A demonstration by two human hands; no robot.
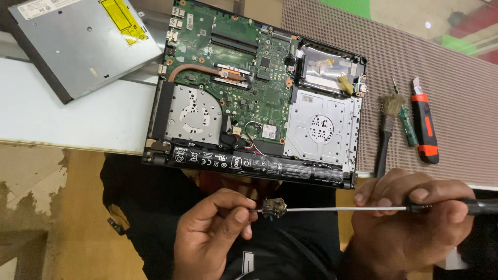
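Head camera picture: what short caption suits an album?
Two hands, left and right, hold a screwdriver before an opened laptop.

Bright, even light; slight blur

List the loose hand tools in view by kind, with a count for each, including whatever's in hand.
Screwdriver: 2, the long one held in the right hand with the left hand at its tip, and a small green one on the mat
Brush: 1
Utility knife: 1
Total: 4

One head-worn view looks steeply down, close over the hands at frame bottom; the opened laptop (254, 93) fills the upper centre.
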